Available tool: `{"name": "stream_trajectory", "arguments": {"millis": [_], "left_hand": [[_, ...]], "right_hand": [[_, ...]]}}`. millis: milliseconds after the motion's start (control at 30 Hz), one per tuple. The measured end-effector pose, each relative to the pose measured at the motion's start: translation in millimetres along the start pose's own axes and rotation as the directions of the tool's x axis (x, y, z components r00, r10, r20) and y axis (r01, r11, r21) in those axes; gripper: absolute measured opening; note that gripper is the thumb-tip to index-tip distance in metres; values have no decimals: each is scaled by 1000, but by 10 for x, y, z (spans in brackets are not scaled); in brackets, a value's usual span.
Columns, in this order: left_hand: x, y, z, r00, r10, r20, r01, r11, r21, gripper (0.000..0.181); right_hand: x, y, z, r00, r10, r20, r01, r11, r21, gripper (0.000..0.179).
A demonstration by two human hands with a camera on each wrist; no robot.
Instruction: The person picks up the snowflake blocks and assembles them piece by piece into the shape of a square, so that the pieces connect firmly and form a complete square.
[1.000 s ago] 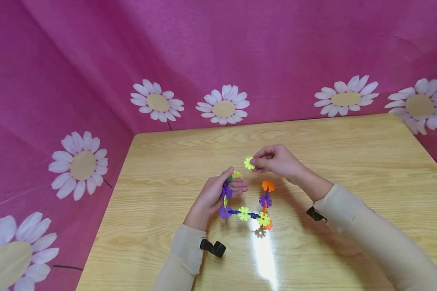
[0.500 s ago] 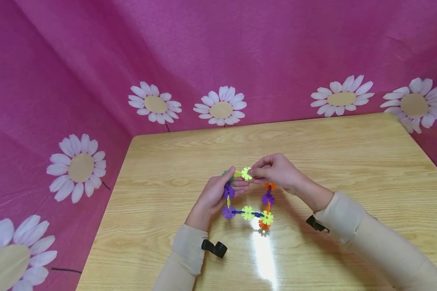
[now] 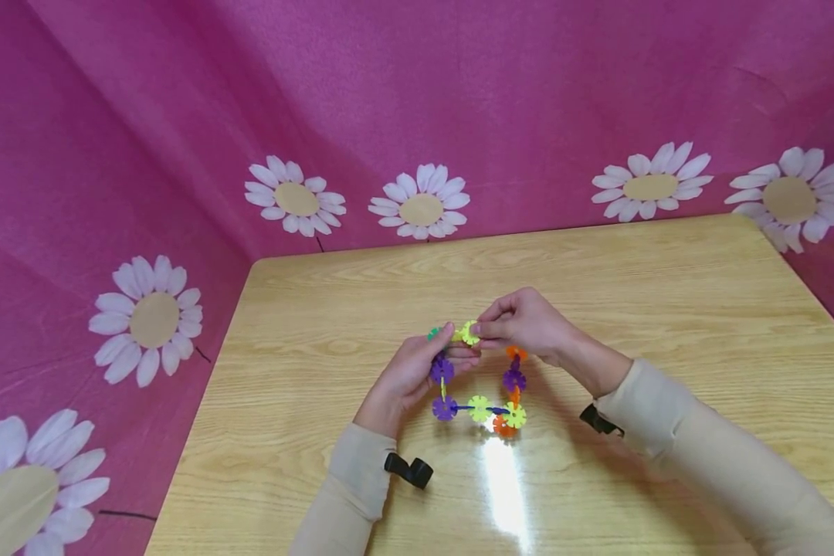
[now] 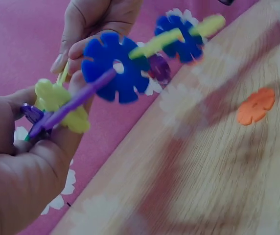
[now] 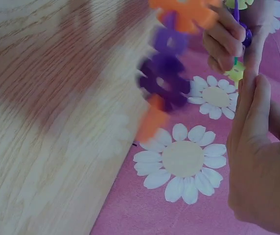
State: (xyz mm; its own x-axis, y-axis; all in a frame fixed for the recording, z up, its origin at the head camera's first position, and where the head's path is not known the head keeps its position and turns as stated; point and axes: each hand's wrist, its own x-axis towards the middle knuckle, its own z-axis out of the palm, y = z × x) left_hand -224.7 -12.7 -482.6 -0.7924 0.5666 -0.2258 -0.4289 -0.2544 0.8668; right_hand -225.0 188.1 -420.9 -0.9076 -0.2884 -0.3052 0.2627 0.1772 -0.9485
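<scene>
A chain of notched plastic discs in purple, yellow, blue and orange hangs from my left hand (image 3: 413,367); one purple disc (image 3: 444,408) marks its lower left corner. The left hand holds the chain's upper left end, where a green disc (image 3: 434,333) shows by the thumb. My right hand (image 3: 528,328) pinches a yellow disc (image 3: 469,333) against the yellow piece at that end. In the left wrist view a blue disc (image 4: 115,67) of the chain hangs before the hands. The chain's other end, an orange disc (image 3: 517,353), dangles below the right hand.
A loose orange disc (image 4: 256,106) lies on the wooden table (image 3: 306,340). A pink cloth with white flowers (image 3: 420,208) stands behind the table and along its left side. Glare (image 3: 503,486) shines on the tabletop near the front.
My right hand has brought the yellow disc down and left to the chain's end at the left hand, where they now meet. The hanging chain has swung slightly right.
</scene>
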Motion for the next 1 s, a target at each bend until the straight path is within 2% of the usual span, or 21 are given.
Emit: {"name": "stream_trajectory", "arguments": {"millis": [167, 500, 700, 833, 1000], "left_hand": [[-23, -15, -29, 1000, 5, 29, -5, 1000, 4, 62], [-32, 0, 15, 1000, 15, 23, -16, 1000, 14, 59], [-4, 24, 22, 998, -18, 64, 16, 999, 29, 52], [12, 35, 59, 999, -19, 33, 17, 999, 49, 45], [27, 19, 91, 1000, 10, -3, -10, 998, 63, 40]], "right_hand": [[8, 11, 9, 1000, 25, 12, -26, 999, 30, 24], [22, 78, 19, 999, 32, 10, -33, 996, 82, 27], [-14, 63, -33, 999, 34, 37, -36, 998, 47, 27], [-8, 70, -5, 999, 15, 43, -15, 1000, 18, 24], [-8, 46, 11, 997, -79, 9, 80, 988, -132, 21]]}}
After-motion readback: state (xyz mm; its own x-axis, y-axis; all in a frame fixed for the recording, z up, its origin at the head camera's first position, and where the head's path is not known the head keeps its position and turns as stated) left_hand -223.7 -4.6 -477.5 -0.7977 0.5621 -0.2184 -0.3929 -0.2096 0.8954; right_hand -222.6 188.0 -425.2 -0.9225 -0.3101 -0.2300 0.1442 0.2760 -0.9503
